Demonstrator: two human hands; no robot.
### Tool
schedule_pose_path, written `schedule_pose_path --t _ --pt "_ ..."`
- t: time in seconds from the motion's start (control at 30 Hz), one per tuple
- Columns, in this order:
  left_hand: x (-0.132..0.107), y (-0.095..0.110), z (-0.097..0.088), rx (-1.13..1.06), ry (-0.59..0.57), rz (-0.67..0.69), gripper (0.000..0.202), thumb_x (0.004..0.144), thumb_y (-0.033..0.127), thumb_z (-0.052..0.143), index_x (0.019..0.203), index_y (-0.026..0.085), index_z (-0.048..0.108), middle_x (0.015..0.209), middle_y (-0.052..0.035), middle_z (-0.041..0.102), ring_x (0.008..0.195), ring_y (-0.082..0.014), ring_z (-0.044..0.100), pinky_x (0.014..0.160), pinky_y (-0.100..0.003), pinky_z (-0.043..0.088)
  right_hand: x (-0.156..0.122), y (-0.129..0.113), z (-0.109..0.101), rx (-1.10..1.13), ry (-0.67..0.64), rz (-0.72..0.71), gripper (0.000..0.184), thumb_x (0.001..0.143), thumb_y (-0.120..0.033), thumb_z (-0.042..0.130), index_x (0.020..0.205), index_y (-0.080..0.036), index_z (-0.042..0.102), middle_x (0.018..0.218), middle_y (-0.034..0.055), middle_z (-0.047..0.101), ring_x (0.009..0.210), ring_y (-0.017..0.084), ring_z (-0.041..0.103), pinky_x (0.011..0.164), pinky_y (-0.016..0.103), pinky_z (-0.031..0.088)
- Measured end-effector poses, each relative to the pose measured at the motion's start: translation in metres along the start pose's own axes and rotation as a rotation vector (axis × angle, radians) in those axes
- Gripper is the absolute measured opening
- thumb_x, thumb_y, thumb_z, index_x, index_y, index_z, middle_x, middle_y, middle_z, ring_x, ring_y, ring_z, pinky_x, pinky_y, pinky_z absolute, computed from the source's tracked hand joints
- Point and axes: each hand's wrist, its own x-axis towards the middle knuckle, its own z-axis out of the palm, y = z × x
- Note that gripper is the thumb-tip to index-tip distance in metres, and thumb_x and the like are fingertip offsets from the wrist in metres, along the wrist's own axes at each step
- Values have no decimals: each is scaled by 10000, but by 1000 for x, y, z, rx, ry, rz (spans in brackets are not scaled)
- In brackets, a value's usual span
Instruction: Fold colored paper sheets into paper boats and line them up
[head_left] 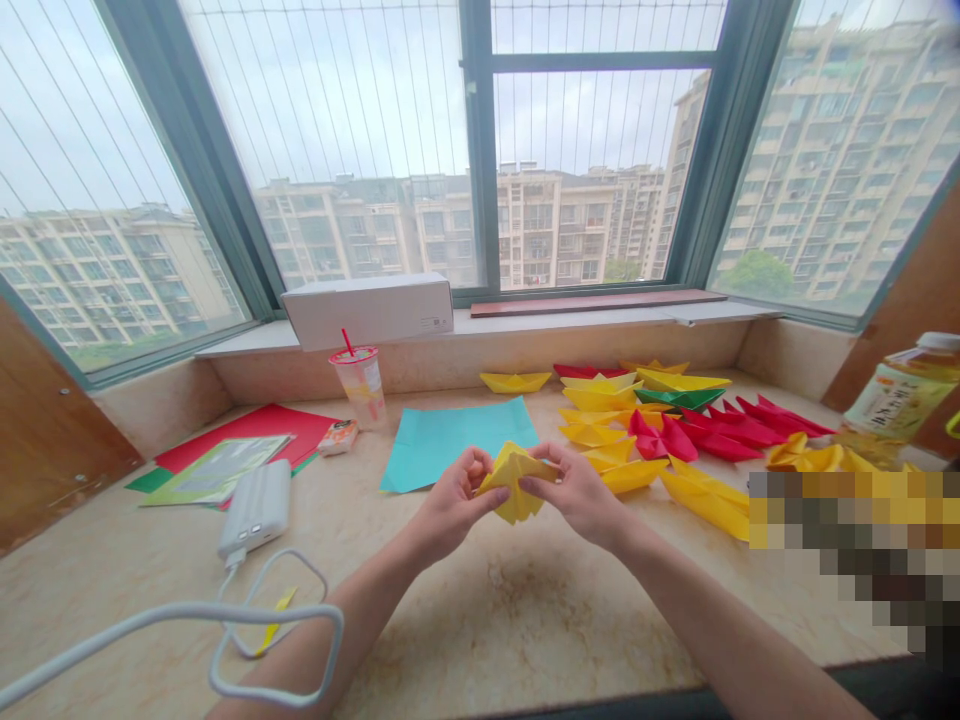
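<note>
Between my two hands is a piece of folded yellow paper (517, 480), raised over the stone counter (480, 610). My left hand (463, 500) pinches its left side, with the thumb laid across the front. On the other side my right hand (574, 490) grips it in the same way, thumb on the front face. The fingers behind the paper are partly hidden. Just beyond lies a sheet of light blue paper (450, 435). To the right of my hands sit several folded paper boats, among them a yellow boat (634, 475), a pink boat (664, 437) and a green boat (679, 398).
At left are a white power bank (256, 508) with a looping white cable (172, 612), red paper (255, 432) and a plastic cup (360, 388) with a straw. A white box (367, 310) rests on the window ledge. A drink bottle (904, 390) stands at right.
</note>
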Motion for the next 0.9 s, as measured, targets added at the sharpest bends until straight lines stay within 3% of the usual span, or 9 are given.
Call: schedule_pose_path --t 0.2,0.47,0.57,0.67,0.8,0.9 --pt "-2 1 1 87 26 5 545 783 349 765 1243 195 518 1116 -103 680 990 -244 656 836 -361 521 -1 2 10 72 70 -80 431 760 -301 757 1128 -240 540 993 27 695 895 199 670 748 313 532" --pt "-1 5 6 132 113 -24 363 840 440 677 997 112 673 886 -92 732 765 -202 671 673 -276 502 -6 -1 17 88 14 -42 416 790 -283 732 1178 -251 583 976 21 728 827 182 688 700 281 541" --pt "2 6 5 81 190 -52 395 794 449 719 988 109 668 878 -86 730 778 -195 669 685 -262 498 -8 -2 16 -36 -4 -130 347 899 -281 592 1246 -258 587 1029 39 720 792 165 679 651 269 537" --pt "3 7 0 -1 297 -102 577 747 455 755 1188 126 580 828 -55 719 736 -182 668 659 -256 502 -11 -3 12 -173 -53 -290 336 926 -164 444 1163 -257 664 1234 67 655 937 181 673 709 293 557" --pt "4 4 -7 -28 314 -163 668 777 441 720 1327 169 454 796 -28 698 620 -141 634 580 -232 487 -13 -1 7 -346 -158 -418 380 876 -63 460 1084 -270 703 1362 63 564 1120 191 614 929 360 510" --pt "3 3 -6 49 296 -170 595 804 460 682 1293 189 480 959 -67 685 688 -145 646 602 -247 516 -11 0 6 -434 -187 -446 319 926 -128 493 1128 -285 683 1309 69 580 1161 192 585 962 355 480"
